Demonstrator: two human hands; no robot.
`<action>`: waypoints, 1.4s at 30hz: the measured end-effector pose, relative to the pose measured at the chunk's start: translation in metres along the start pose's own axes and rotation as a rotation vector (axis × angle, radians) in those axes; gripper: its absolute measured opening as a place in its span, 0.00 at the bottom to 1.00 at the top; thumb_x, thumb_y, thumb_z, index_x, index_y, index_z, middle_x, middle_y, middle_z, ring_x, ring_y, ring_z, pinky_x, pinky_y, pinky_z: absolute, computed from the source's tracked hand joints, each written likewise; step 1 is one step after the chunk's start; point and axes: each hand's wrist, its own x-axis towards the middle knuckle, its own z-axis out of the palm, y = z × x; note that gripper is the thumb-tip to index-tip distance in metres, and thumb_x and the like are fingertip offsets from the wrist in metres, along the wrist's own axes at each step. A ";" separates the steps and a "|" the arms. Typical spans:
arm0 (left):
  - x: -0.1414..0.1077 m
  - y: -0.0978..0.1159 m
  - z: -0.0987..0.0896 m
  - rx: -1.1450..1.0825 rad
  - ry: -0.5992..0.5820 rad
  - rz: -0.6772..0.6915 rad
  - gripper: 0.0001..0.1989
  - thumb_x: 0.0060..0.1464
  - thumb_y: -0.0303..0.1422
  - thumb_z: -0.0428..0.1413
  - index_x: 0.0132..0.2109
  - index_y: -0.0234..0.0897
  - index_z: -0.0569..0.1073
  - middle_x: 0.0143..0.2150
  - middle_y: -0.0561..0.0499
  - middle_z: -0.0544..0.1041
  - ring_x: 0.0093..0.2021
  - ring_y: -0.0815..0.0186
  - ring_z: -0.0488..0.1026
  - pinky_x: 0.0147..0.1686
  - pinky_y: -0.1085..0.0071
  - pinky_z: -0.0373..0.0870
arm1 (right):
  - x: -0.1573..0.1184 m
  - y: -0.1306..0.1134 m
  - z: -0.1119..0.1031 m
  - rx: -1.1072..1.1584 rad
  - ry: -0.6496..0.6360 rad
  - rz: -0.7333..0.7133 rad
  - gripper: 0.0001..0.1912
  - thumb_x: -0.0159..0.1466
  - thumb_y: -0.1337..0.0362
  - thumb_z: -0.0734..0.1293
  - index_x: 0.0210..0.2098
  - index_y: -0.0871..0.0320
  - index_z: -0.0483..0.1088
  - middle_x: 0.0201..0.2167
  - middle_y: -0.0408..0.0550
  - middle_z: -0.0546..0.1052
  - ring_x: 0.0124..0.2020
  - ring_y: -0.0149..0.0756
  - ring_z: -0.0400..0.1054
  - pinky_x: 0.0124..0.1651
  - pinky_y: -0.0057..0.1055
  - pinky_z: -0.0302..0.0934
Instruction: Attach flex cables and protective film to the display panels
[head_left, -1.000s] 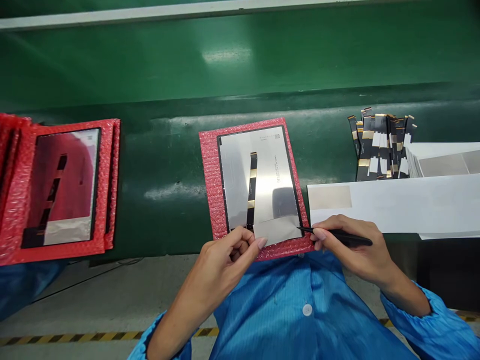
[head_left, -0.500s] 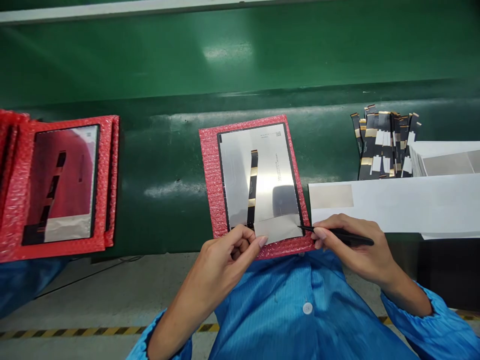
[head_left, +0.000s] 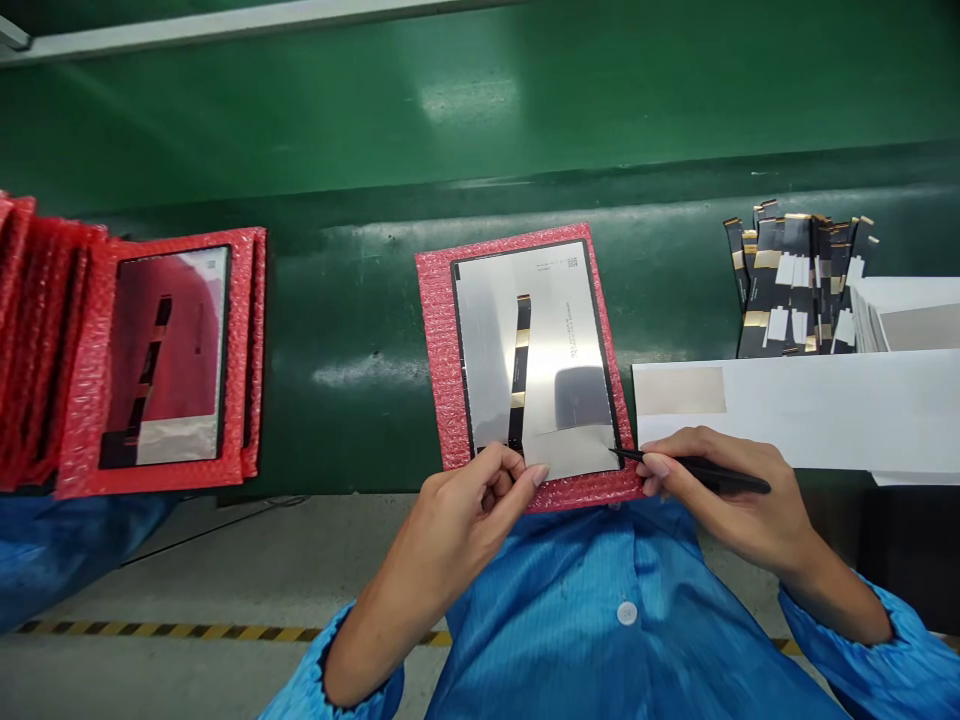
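A silver-backed display panel [head_left: 487, 340] lies on a red bubble-wrap sheet [head_left: 441, 385] before me, with a black and gold flex cable [head_left: 519, 365] running along its back. Over the panel's near edge is a thin grey rectangular sheet [head_left: 574, 452]. My left hand [head_left: 469, 515] pinches the sheet's left end between thumb and fingers. Black tweezers [head_left: 727, 477] are held pen-like in my right hand [head_left: 739, 500], their tips at the sheet's right end. Whether the sheet lies fully flat on the panel I cannot tell.
At left, another panel [head_left: 180, 360] rests on red bubble wrap [head_left: 82, 400] beside more red wrap pieces. Several flex cables [head_left: 795, 280] are piled at right. Near them, a white backing sheet [head_left: 810, 405] carries one grey rectangle [head_left: 681, 390]. The green bench's front edge is close to my body.
The whole view has shifted, so the bench items appear farther right. Both hands keep almost the same hold on the grey sheet and tweezers; the panel shows no clear movement on the bench.
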 end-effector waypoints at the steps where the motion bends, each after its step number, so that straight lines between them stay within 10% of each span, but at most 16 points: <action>1: 0.000 0.000 0.000 0.001 0.002 0.000 0.15 0.58 0.50 0.55 0.33 0.46 0.73 0.23 0.52 0.73 0.21 0.72 0.67 0.20 0.73 0.58 | 0.000 0.000 0.000 -0.005 0.003 0.000 0.06 0.63 0.61 0.70 0.37 0.41 0.79 0.27 0.39 0.82 0.25 0.39 0.78 0.27 0.33 0.77; 42: -0.009 0.003 0.007 0.422 0.203 0.152 0.16 0.62 0.51 0.50 0.35 0.46 0.70 0.20 0.57 0.72 0.17 0.74 0.65 0.20 0.75 0.55 | -0.003 0.006 -0.001 -0.029 0.001 -0.032 0.08 0.63 0.60 0.70 0.39 0.37 0.78 0.29 0.38 0.83 0.27 0.41 0.78 0.28 0.35 0.78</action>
